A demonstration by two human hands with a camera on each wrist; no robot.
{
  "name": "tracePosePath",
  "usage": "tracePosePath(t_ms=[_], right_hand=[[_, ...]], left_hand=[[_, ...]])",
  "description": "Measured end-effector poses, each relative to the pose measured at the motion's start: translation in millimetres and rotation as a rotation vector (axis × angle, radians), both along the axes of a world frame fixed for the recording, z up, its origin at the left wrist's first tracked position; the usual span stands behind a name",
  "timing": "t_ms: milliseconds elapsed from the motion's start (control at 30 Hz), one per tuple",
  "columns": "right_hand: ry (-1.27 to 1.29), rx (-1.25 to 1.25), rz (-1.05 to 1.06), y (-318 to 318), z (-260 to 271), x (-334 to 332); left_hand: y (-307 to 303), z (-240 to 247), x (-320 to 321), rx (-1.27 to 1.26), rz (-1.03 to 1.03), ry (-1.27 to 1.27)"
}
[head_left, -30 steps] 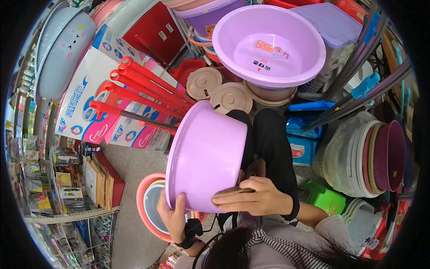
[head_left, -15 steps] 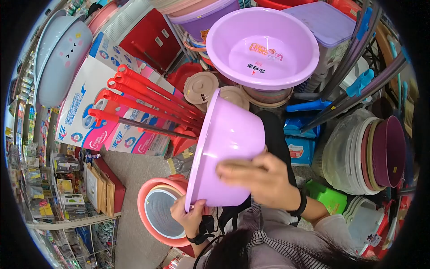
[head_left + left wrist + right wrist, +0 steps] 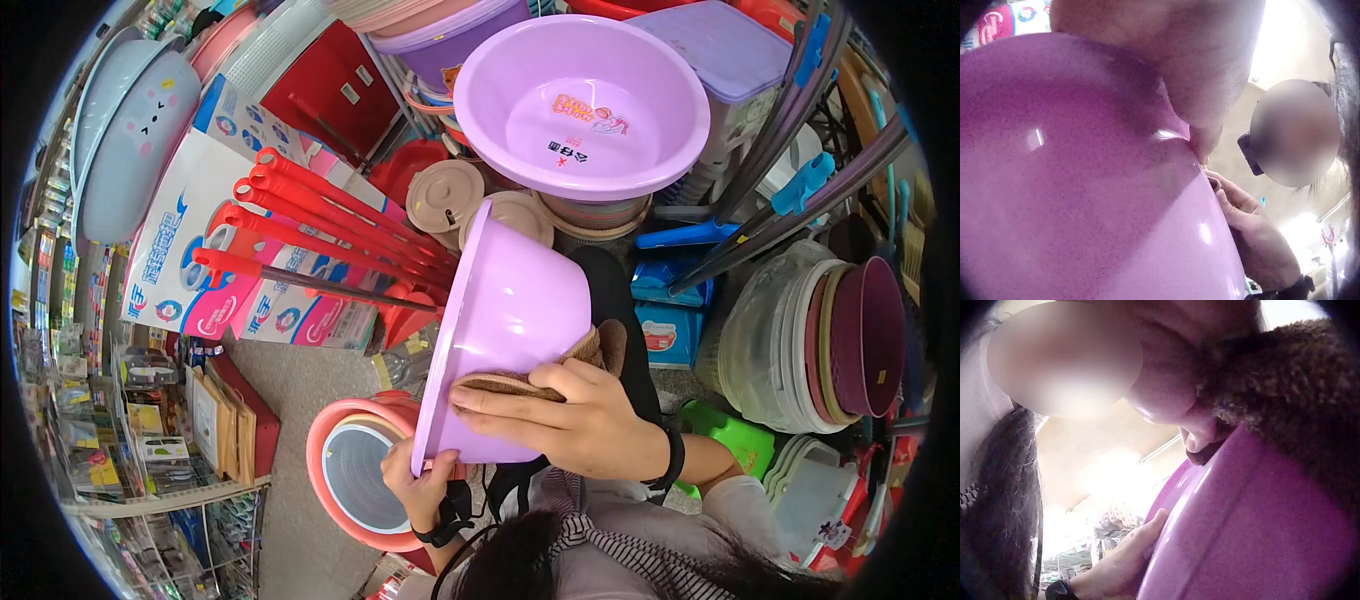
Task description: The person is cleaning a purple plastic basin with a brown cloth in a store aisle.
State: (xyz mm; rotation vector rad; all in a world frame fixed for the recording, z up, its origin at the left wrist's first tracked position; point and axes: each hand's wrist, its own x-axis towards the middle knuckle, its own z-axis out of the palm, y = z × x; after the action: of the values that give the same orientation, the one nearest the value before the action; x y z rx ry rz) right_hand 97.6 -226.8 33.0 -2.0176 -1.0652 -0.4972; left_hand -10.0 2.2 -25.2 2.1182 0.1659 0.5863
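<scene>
A light purple plastic basin (image 3: pixel 500 340) is tipped on its side over the lap, its outer wall facing the right hand. My left hand (image 3: pixel 415 488) grips its rim at the lower left, thumb on the outside. My right hand (image 3: pixel 590 420) holds a folded brown cloth (image 3: pixel 510 385) with a fuzzy surface and presses it against the basin's outer wall. In the right wrist view the cloth (image 3: pixel 1297 381) lies close over the purple wall. From the left wrist, the basin's glossy inside (image 3: pixel 1072 187) fills much of the view.
A larger purple basin (image 3: pixel 640 150) stands ahead on a stack. Red-handled poles (image 3: pixel 330 225) lean at the left before a printed carton (image 3: pixel 165 255). A pink tub with a grey basket (image 3: pixel 370 480) sits on the floor by the left hand. Stacked buckets (image 3: pixel 790 340) stand right.
The held basin has shifted right, and its rim is turned more upright. My right hand, blurred half a second ago, has moved with the cloth across the wall. The left hand keeps the rim.
</scene>
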Motion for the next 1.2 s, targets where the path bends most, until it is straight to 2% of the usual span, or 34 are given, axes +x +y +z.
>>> tracePosePath(t_ms=[100,167,233,300,367,433,500,533,567,633,700,767,833,900,967,1000,1033,1100,1200], right_hand=[[0.026,0.012,0.039,-2,-2,16],[0.046,0.088,-0.243,1,-3,29],[0.037,0.106,-0.240,6,-8,21],[-0.018,0.009,-0.081,9,-8,-4],[-0.088,-0.074,-0.040,16,-3,-21],[-0.062,-0.026,-0.031,14,-7,-11],[-0.006,-0.051,-0.152,4,-10,10],[0.126,0.115,-0.197,2,-8,18],[0.124,0.114,-0.196,1,-10,16],[0.106,0.068,-0.181,2,-15,10],[0.086,0.070,-0.162,4,-23,-2],[0.059,0.068,-0.083,6,-25,-14],[0.013,0.024,-0.105,10,-25,-22],[0.001,-0.029,-0.045,14,-23,-28],[-0.061,-0.104,-0.052,17,-21,-32],[-0.085,-0.069,0.014,19,-22,-33],[-0.110,-0.033,0.078,19,-22,-33],[-0.135,-0.102,0.109,11,-26,-29],[0.000,-0.020,0.006,3,-37,1]], left_hand=[[-1,1,-2,-0.031,-0.051,0.027],[1,-3,-5,-0.009,-0.052,0.020],[9,-9,-6,0.028,-0.056,0.002],[18,-16,-9,-0.006,-0.050,-0.048],[25,-18,-11,0.004,-0.057,-0.041],[24,-20,-10,-0.005,-0.064,-0.018],[21,-23,-9,-0.082,-0.036,-0.107],[19,-24,-11,-0.090,-0.031,-0.103],[22,-24,-10,-0.043,-0.014,-0.106],[29,-23,-10,0.007,0.004,-0.111],[35,-21,-13,-0.079,-0.057,-0.068],[38,-15,-13,-0.076,-0.029,0.008],[26,2,-9,-0.073,0.005,0.087],[2,27,-1,-0.152,0.110,-0.022],[0,39,-4,-0.158,0.090,-0.014],[3,41,-8,-0.148,0.079,0.089],[5,42,-12,-0.138,0.067,0.191],[5,34,-15,-0.118,0.121,0.141],[12,19,-25,-0.124,0.195,0.080]])
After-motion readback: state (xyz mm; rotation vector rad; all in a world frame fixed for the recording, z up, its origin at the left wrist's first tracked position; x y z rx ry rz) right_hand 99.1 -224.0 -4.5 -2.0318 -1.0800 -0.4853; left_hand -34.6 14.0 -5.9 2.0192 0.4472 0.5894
